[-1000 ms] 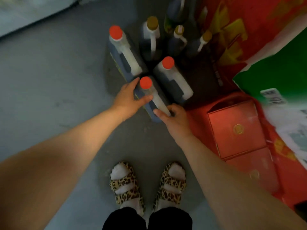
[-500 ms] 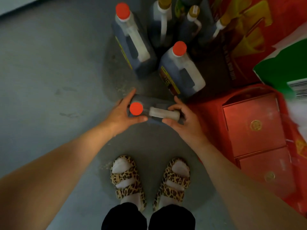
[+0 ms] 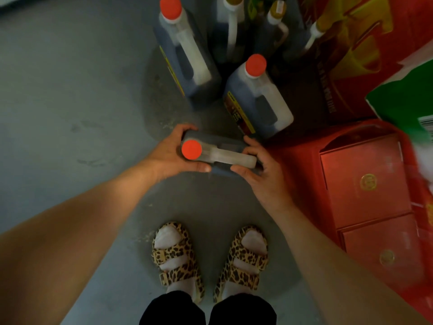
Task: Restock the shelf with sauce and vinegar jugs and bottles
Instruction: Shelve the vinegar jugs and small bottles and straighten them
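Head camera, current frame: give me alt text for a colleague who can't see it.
Both hands hold a dark jug with a red cap above a grey floor, the left hand by the cap, the right hand at the handle end. Two more red-capped jugs and yellow-capped bottles stand beyond; red boxes lie to the right, leopard-print sandals below.

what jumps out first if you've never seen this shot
A dark jug with a red cap, gripped at centre by the left hand and right hand. Two matching jugs stand on the floor beyond; red boxes sit at right.
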The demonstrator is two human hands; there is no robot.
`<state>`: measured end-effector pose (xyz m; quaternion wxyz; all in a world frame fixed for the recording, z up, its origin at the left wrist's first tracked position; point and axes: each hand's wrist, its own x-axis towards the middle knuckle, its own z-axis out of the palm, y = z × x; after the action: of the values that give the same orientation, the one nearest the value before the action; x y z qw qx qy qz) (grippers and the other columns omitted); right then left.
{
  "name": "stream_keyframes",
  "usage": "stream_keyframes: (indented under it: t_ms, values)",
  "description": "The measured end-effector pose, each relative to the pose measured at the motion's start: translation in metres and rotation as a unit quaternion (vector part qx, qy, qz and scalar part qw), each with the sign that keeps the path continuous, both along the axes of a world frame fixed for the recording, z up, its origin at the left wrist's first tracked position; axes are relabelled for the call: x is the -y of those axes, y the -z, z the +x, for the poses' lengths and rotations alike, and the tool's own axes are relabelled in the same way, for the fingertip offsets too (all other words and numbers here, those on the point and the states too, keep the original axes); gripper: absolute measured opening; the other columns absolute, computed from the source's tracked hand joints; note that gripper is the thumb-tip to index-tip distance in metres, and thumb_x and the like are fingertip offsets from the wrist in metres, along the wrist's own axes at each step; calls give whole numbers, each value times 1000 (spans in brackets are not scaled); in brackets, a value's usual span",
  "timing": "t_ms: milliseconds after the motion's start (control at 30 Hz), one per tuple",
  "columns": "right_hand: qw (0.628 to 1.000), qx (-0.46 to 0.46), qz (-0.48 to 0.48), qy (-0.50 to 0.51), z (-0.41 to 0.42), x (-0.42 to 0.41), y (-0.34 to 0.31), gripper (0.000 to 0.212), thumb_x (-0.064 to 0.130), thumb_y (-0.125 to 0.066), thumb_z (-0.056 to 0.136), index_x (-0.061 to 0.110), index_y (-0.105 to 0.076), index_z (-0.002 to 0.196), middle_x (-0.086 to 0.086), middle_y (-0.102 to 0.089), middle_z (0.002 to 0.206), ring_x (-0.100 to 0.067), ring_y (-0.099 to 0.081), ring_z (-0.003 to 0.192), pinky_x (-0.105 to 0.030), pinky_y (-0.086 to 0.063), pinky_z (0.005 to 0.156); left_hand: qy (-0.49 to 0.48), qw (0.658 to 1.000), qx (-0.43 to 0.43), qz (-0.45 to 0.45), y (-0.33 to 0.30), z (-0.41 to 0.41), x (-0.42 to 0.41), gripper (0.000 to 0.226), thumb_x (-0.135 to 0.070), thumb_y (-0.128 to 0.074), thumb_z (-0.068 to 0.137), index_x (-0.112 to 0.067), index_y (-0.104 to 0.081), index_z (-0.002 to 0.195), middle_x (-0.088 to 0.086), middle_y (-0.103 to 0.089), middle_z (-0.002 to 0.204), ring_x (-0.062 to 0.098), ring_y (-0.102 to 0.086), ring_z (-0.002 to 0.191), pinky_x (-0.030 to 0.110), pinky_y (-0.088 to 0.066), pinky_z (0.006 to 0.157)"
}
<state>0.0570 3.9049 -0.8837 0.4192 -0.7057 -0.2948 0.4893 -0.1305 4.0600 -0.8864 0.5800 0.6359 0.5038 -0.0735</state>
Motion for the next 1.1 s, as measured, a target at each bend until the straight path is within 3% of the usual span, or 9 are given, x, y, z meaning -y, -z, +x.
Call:
stream_keyframes:
  t_ms: [100,200,300,400,500,633,733,933,1100]
  values:
    - [1000,12,-18,18,2,-10,-8,37,10,-78,83,9,-66,119,7,-59,136,3,-54,126,-23,-45,105,-16,1000,-18,-14,-5,4,-5,91,-21,-94,61,-23,-44,138,-8,-58,115,8,-56,102,-1,-40,71]
    - [998,-13,-51,23,3,-17,-22,41,13,-76,85,10,-66,125,10,-67,117,11,-62,104,-12,-49,87,-32,996,-54,-56,-18,3,-4,83,-29,-93,63,-21,-50,134,-8,-60,116,8,-56,104,11,-40,80]
    - [997,-5,-77,-7,0,-14,-43,25,18,-78,84,20,-70,108,6,-71,104,6,-66,93,-15,-52,78,-52,990,-76,-103,-38,-10,10,69,-40,-90,63,-28,-57,122,-10,-64,112,5,-59,97,7,-41,71]
    - [993,24,-104,-42,-6,-10,-70,12,29,-79,83,28,-69,90,9,-71,85,-4,-66,82,-20,-51,71,-79,983,-98,-133,-72,-25,28,72,-70,-86,46,-35,-60,104,-10,-67,112,12,-62,106,25,-48,88]
    - [988,76,-115,-70,-9,-13,-108,20,42,-77,83,29,-64,76,17,-64,69,1,-58,67,-18,-43,60,-122,975,-111,-151,-120,-33,39,87,-86,-71,34,-35,-60,104,-8,-68,115,15,-62,109,36,-49,99]
    - [977,115,-148,-101,-6,-28,-181,38,62,-69,79,25,-68,82,9,-70,77,-11,-66,76,-41,-53,69,-158,968,-110,-159,-197,-31,36,75,-91,-65,38,-37,-55,89,-12,-64,102,14,-59,98,34,-47,86]
    - [973,125,-154,-114,1,-47,-248,58,73,-65,73,20,-73,96,4,-75,87,-16,-71,85,-44,-57,76,-163,971,-92,-149,-264,-27,21,76,-95,-64,40,-39,-54,90,-22,-58,93,2,-53,86,26,-41,70]
    - [965,208,-113,-109,11,-94,-415,33,68,-68,79,35,-66,79,14,-70,76,-8,-66,75,-22,-48,59,-148,983,-56,-91,-423,-22,-21,102,-99,-61,34,-35,-60,113,-4,-64,118,19,-59,109,40,-49,95]
    - [958,271,-26,-87,19,-124,-559,67,79,-59,76,14,-71,90,2,-73,79,-10,-66,75,-38,-49,70,-114,993,-21,-7,-566,-14,-59,104,-99,-59,39,-33,-62,119,-4,-65,116,16,-59,103,36,-51,89]
